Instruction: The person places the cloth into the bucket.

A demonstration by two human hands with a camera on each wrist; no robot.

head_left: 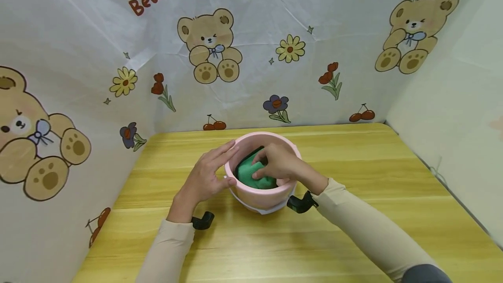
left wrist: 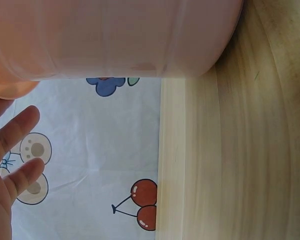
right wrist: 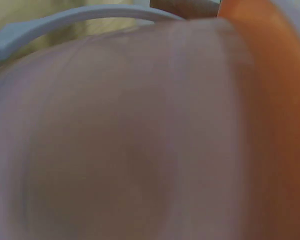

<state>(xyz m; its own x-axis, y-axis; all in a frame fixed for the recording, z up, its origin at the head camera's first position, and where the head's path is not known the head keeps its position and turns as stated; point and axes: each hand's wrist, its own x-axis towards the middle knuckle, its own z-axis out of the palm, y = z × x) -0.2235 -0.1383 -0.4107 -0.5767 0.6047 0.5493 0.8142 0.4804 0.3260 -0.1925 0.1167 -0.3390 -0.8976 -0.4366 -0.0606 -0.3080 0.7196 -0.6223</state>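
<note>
A pink bucket (head_left: 264,200) stands on the wooden table, with a soft green thing with a dark edge (head_left: 246,174) inside it. My left hand (head_left: 204,176) rests at the bucket's left rim, fingers extended and spread; fingers (left wrist: 15,135) also show beside the bucket's wall in the left wrist view. Over the rim from the right reaches my right hand (head_left: 279,162), bent at the fingers over the green thing. Its thumb and forefinger tips are apart, with green showing between them. In the right wrist view the bucket's wall (right wrist: 130,130) fills most of the picture and hides the fingers.
The bucket's pale handle (right wrist: 90,12) hangs down its outside. A bear-patterned sheet (head_left: 251,99) rises behind the wooden table (head_left: 353,230), and a pale wall (head_left: 452,99) stands at the right. Each wrist carries a small black camera mount (head_left: 301,203).
</note>
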